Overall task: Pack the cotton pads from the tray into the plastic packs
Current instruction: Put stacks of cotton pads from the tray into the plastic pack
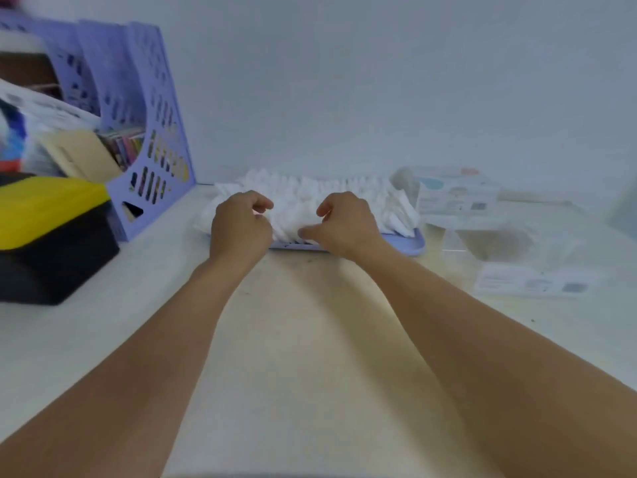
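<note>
Both hands, the left hand (240, 225) and right hand (345, 223), pinched cotton pads (303, 198) on the tray (401, 241), seemingly gathering 1 stack to carry next to the plastic packs (517, 250).

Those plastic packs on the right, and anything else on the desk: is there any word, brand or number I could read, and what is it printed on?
No text can be read in this blurred picture.
Upright plastic pack: coloured printing and a small square code, too blurred to read.
Flat plastic pack: faint print lines and a square code, unreadable.
White bag by the purple file rack: grey marks, unreadable.
</note>
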Available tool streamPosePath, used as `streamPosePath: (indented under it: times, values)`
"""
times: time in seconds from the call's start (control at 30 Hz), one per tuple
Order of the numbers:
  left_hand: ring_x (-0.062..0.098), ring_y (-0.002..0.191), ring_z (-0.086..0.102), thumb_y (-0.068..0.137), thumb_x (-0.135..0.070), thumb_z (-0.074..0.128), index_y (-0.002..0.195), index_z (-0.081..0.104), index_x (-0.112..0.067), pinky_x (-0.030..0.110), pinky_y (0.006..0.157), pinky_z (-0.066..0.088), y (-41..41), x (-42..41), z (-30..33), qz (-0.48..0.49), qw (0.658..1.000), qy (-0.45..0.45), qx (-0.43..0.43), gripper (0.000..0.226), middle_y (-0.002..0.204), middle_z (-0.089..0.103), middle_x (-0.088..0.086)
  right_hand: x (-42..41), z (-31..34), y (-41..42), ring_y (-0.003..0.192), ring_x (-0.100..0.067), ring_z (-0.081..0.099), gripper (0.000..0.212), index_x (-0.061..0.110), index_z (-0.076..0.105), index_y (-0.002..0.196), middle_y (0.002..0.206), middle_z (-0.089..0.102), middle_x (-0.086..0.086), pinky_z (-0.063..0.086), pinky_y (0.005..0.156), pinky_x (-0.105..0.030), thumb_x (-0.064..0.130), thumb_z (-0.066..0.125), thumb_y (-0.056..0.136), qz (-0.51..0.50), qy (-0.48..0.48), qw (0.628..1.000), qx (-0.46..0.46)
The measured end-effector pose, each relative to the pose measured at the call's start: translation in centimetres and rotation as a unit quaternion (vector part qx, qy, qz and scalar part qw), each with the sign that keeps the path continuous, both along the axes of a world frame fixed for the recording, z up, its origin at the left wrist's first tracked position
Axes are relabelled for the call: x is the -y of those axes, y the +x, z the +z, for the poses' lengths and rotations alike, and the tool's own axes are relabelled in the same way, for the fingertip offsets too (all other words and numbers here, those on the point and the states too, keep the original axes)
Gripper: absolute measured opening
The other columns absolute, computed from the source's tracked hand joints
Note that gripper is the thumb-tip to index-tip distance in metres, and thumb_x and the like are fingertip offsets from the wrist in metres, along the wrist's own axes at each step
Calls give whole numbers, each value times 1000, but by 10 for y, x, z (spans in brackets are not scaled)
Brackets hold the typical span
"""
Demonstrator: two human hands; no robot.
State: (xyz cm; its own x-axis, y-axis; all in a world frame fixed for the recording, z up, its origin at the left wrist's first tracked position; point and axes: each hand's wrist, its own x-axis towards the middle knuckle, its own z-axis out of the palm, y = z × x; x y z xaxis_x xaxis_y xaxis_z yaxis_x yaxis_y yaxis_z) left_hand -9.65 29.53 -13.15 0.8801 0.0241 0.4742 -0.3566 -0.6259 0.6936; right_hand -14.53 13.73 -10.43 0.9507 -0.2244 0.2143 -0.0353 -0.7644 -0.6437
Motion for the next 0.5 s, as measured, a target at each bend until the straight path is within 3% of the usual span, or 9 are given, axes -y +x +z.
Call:
streamPosePath:
  times: [0.07,0.17,0.3,0.37,0.43,0.5]
  values:
    - [26,114,57,78,10,46,109,72,-11,27,95,43,-1,-3,-13,-37,998,45,11,46,118,65,7,-9,-11,2,80,-17,64,60,5,63,101,85,62,-3,55,76,-36,54,84,72,-14,-25,1000,-9]
    - [25,117,54,77,8,52,117,70,-11,21,94,37,3,-2,-20,-57,995,78,14,47,123,60,6,-17,-26,11,84,-17,58,73,13,57,101,93,58,3,42,61,-31,72,79,64,-45,-63,997,6]
    - [23,117,54,80,3,54,120,69,-13,23,92,40,10,3,-21,-66,996,58,11,45,122,58,4,-24,-34,20,66,-10,46,60,21,45,79,76,49,9,25,50,-27,75,69,71,-55,-70,996,28]
    - [23,116,53,83,-2,54,125,66,-14,25,90,40,10,6,-21,-64,996,58,16,45,120,58,4,-24,-36,23,70,-13,52,53,18,52,83,79,55,7,32,52,-28,69,68,77,-50,-68,996,39]
    - [22,115,50,86,-8,55,136,59,-16,28,91,41,8,7,-19,-60,996,59,17,50,118,58,3,-20,-38,26,79,-19,63,51,10,62,94,87,65,1,50,63,-36,58,71,79,-42,-50,997,47]
    - [21,115,47,87,-13,57,143,53,-19,29,90,41,8,6,-18,-67,995,76,16,56,120,57,2,-16,-41,29,83,-21,66,48,7,67,98,90,69,-3,57,75,-44,51,74,78,-35,-38,997,53]
